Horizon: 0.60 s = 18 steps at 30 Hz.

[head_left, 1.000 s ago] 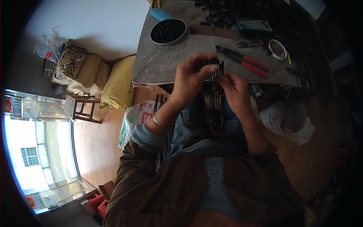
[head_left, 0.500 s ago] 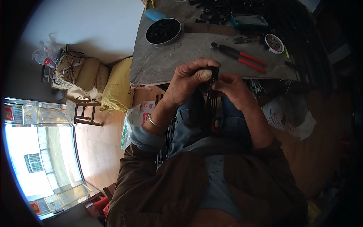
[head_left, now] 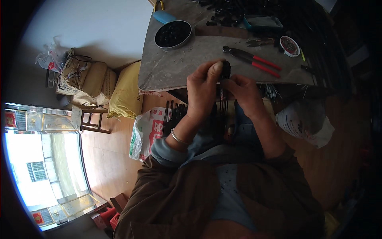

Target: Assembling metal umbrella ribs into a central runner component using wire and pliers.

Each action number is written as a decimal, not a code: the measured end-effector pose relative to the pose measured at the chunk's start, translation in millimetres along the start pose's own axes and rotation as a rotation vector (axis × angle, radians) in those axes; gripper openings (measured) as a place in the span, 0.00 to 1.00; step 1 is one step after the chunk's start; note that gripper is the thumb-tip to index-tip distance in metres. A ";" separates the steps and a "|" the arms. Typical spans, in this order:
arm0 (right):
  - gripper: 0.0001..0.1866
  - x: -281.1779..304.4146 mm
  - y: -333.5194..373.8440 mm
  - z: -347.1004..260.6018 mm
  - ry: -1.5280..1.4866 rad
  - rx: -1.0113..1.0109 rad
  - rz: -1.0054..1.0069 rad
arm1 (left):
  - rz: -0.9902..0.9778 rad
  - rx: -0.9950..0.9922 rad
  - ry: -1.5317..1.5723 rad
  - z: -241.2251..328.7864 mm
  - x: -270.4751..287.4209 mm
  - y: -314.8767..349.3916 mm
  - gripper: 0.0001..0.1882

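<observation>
Above my lap, close to the table's front edge, both hands work on a bundle of thin dark rods [head_left: 223,104] topped by a black slotted piece [head_left: 226,68]. My left hand [head_left: 200,87] is closed at the upper part of the bundle, its thumb raised beside the black piece. On the other side, my right hand [head_left: 246,95] pinches the bundle just below that piece, fingertips bent inward. What exactly lies between the fingertips is too dark and small to make out. The rods hang down between my knees, and their lower ends are hard to see.
On the table [head_left: 159,71] are red-handled pincers [head_left: 254,60], a round bowl [head_left: 172,48] of small black parts, a small white tub [head_left: 297,48], a teal tray [head_left: 246,26] and heaped black pieces [head_left: 227,16]. More dark rods [head_left: 171,113] stand left of my legs; a yellow sack [head_left: 125,91] lies further left.
My left hand has turned more upright, its thumb now pointing up beside the black piece. The black piece and rods show more openly. My right hand has shifted slightly left and down.
</observation>
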State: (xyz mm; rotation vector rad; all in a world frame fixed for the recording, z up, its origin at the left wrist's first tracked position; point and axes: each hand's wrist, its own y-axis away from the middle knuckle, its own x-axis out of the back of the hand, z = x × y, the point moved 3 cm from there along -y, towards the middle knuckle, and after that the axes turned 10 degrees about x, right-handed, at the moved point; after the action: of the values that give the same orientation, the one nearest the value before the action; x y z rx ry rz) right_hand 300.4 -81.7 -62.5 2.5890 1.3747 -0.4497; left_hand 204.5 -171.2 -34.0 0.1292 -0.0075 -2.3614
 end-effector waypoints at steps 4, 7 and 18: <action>0.13 -0.5 1.4 3.7 0.048 0.083 -0.026 | 0.106 -0.327 -0.413 17.0 -5.6 10.9 0.13; 0.14 -3.0 1.4 8.0 0.132 0.134 -0.034 | 0.114 -0.213 -0.294 20.1 -3.5 11.2 0.13; 0.07 -0.9 7.5 -8.6 0.310 0.286 -0.095 | -0.044 -0.131 -0.258 37.8 11.9 23.9 0.10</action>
State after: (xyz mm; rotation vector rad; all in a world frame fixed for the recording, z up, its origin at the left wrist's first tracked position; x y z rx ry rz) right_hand 307.7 -84.1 -54.0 2.9329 1.6436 -0.2833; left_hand 209.2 -197.8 3.6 -0.2409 0.0259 -2.3982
